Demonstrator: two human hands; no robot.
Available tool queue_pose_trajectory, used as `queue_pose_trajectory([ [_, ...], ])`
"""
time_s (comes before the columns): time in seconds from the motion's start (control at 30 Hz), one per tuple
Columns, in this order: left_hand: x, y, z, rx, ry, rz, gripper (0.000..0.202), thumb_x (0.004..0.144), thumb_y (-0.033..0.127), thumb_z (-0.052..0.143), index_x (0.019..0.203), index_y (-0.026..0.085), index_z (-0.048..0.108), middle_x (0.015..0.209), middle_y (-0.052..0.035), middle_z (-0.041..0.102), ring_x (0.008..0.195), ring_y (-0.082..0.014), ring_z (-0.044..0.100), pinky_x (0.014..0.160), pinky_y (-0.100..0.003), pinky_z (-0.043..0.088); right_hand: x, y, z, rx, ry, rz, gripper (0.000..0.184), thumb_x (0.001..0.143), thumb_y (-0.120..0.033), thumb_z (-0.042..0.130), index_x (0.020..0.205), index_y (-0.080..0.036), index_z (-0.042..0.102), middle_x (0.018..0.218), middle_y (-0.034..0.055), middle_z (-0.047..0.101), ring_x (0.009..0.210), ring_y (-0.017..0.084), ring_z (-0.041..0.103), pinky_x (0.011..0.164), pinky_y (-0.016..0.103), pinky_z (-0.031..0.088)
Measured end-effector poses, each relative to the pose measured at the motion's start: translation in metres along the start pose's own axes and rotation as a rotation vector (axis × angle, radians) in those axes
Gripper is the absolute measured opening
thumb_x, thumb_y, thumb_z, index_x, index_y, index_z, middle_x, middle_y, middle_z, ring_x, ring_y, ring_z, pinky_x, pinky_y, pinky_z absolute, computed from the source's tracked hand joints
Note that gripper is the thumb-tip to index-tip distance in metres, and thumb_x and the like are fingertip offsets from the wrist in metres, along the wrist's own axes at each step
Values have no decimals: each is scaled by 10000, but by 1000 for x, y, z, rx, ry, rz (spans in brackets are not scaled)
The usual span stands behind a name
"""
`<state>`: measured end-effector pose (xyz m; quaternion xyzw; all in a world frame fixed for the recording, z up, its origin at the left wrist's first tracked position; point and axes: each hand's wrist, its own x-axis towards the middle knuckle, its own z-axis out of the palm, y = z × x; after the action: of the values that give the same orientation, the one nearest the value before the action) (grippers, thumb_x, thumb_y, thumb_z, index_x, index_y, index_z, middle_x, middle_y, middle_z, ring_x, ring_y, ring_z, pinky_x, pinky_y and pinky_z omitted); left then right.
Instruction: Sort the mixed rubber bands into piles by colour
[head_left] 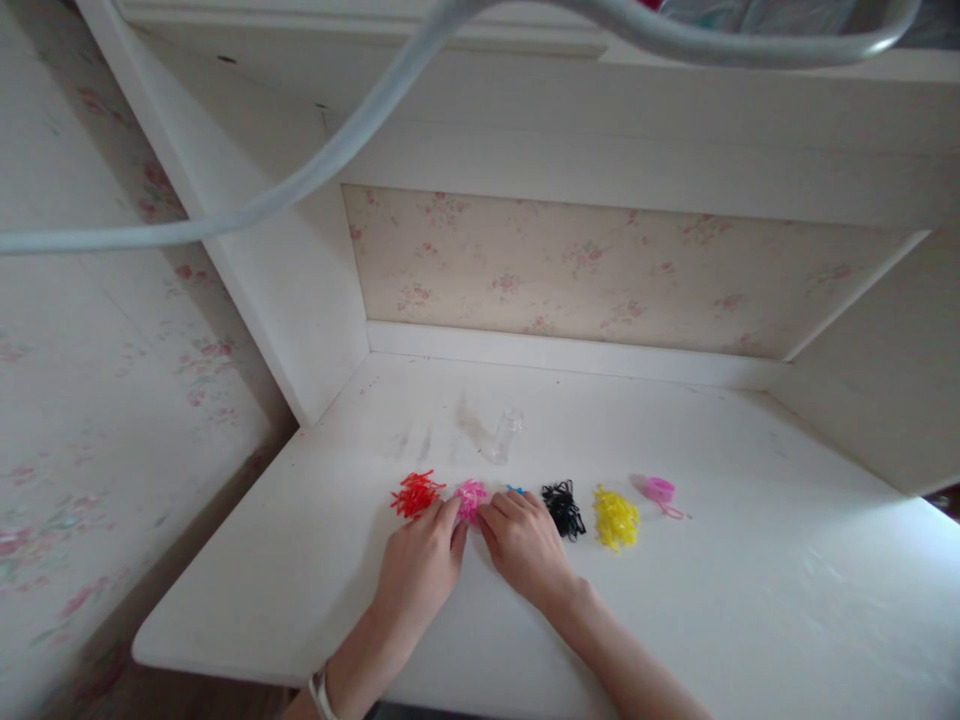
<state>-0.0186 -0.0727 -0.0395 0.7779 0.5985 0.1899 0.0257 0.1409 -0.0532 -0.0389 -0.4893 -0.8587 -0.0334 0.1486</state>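
Note:
A small heap of pink rubber bands [471, 499] lies on the white table between my two hands. My left hand [424, 550] rests at its left side, thumb and forefinger apart at the heap's edge. From the right, my right hand [527, 545] reaches to the same heap with bent, slightly spread fingers; the undersides of both hands are hidden. A red heap of bands [417, 494] touches or nearly touches my left fingers. Blue bands [514, 490] show just beyond my right hand, mostly covered by it. Black bands [563, 509] lie right beside that hand.
A heap of yellow bands [616, 518] is farther right, then a pink ring-shaped piece with a loop [661, 491]. Behind the heaps stands a small clear bottle [507, 434]. A pale curved tube [360, 125] crosses the upper view, before a white shelf [600, 110].

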Motion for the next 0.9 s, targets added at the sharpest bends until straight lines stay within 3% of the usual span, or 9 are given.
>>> queue_pose_trajectory([
  [0.23, 1, -2, 5, 81, -40, 51, 206, 897, 190, 401, 1006, 245, 567, 1019, -32, 651, 805, -196, 657, 613, -267, 476, -3, 1, -2, 69, 9, -5, 92, 877, -180, 511, 850, -217, 591, 808, 4, 604, 776, 165, 520, 695, 299, 304],
  [0.53, -1, -1, 8, 121, -34, 59, 217, 891, 165, 400, 967, 251, 584, 948, -21, 643, 740, -193, 651, 548, -262, 471, -6, 11, -4, 280, 82, 78, 175, 924, -236, 442, 856, -212, 602, 829, 21, 604, 801, 157, 537, 741, 275, 368],
  [0.9, -16, -4, 24, 4, 114, 57, 197, 908, 222, 433, 1044, 234, 575, 1000, -47, 644, 817, -188, 657, 636, -277, 531, -4, 19, -8, 565, 240, 216, 214, 928, -271, 413, 844, -205, 598, 798, 31, 586, 771, 157, 551, 716, 260, 412],
])
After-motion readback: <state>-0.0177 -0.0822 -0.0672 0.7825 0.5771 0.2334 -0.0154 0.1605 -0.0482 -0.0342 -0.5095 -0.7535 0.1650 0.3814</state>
